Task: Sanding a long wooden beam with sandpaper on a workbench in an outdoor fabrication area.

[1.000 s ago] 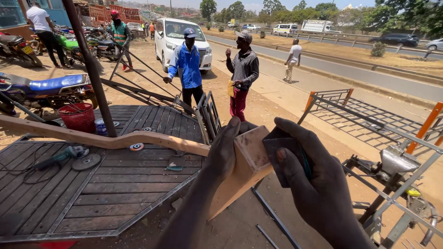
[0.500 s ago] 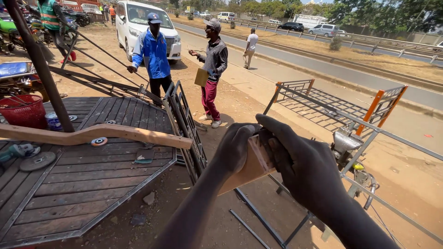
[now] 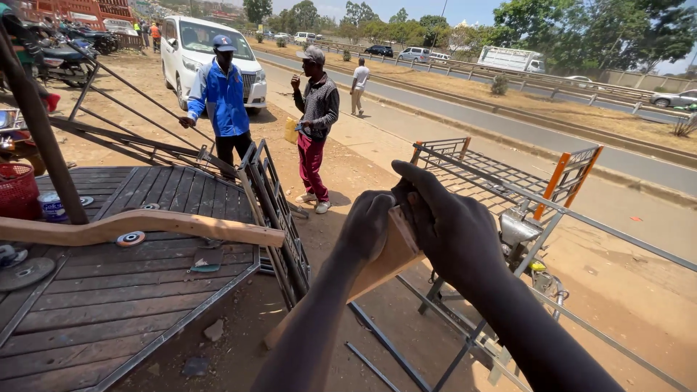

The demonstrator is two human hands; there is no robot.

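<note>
Both my hands are raised in front of me around the top end of a flat, light-brown wooden piece (image 3: 377, 272) that slants down to the left. My left hand (image 3: 367, 225) wraps its upper edge from the left. My right hand (image 3: 446, 229) grips the same end from the right, fingers curled over the top. Something small and dark may sit between the fingers; I cannot tell what. Behind the hands stands a grey and orange metal frame (image 3: 523, 181) on bare dirt.
A dark metal panel (image 3: 116, 290) lies at the left with a curved wooden beam (image 3: 145, 226), grinding discs and a red basket (image 3: 16, 190) on it. A metal grille (image 3: 279, 218) leans at its edge. Two people (image 3: 221, 94) (image 3: 316, 116) stand beyond, near a white car (image 3: 196, 47) and a road.
My view has swung to the right and slightly down, so the metal panel and the people slid left. My hands stay closed on the wooden piece, now a little more centred.
</note>
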